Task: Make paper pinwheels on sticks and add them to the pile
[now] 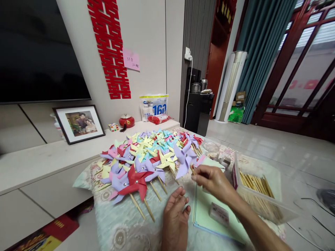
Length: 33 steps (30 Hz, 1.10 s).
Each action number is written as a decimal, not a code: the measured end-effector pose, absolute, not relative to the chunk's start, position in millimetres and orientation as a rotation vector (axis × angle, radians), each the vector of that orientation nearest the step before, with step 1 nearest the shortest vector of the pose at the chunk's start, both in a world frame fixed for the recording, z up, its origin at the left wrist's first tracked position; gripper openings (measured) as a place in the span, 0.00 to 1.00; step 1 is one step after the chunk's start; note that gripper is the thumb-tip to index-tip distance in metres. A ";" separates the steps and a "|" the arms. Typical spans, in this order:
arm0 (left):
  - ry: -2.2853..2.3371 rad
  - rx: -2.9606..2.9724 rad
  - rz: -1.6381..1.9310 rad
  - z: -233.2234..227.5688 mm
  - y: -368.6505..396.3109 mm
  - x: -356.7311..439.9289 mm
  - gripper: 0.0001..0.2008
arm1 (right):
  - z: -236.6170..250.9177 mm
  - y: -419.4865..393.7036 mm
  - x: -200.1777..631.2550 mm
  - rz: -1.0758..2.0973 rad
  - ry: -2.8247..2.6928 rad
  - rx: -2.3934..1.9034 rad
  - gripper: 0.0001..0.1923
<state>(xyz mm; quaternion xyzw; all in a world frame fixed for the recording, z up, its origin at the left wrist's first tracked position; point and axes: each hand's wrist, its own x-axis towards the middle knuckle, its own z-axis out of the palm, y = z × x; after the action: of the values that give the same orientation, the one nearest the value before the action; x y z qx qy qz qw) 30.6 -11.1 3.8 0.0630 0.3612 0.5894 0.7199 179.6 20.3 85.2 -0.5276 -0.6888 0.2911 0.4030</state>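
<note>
Left fingers [180, 203] curl loosely; right fingers [201, 179] pinch a stick [193, 169], its long axis tilting up-left.

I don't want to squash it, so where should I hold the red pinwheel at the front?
Pinch the red pinwheel by the lower end of its stick, coming from your near side. That end pokes out toward you, beyond the blades, which are folded paper overlapping a purple pinwheel and could bend.

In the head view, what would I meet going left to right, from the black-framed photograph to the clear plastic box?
Black-framed photograph, front red paper pinwheel, bare left hand, bare right hand, clear plastic box holding thin wooden sticks.
</note>
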 end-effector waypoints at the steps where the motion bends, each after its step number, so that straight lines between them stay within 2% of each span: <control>1: 0.809 0.137 1.298 3.8 -11.2 31.0 0.19 | 96.6 29.7 183.5 0.741 -1.726 -1.333 0.10; 5: 0.831 0.132 1.275 5.2 -11.8 32.6 0.19 | 131.2 77.0 204.3 0.706 -1.619 -1.460 0.07; 8: 0.827 0.126 1.262 6.2 -11.7 33.2 0.19 | 138.3 112.0 221.6 0.674 -1.561 -1.587 0.07; 13: 0.824 0.119 1.248 2.7 -10.1 34.0 0.20 | 120.5 153.3 241.4 0.635 -1.540 -1.856 0.06; 18: 0.814 0.111 1.255 -11.5 -7.3 37.8 0.21 | 95.7 182.3 241.9 0.567 -1.607 -2.092 0.17; 22: 0.796 0.100 1.256 -22.2 -5.9 39.9 0.21 | 78.3 197.5 238.4 0.485 -1.647 -2.219 0.17; 33: 0.761 0.151 1.162 -25.8 -2.5 32.7 0.21 | 54.8 199.1 230.6 0.503 -1.879 -2.254 0.17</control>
<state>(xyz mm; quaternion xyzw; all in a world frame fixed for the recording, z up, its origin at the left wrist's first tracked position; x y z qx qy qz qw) 32.7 -2.5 -25.8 0.0696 0.3502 0.5350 0.7657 230.6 199.1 54.8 -0.7546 -0.6289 0.1685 0.0819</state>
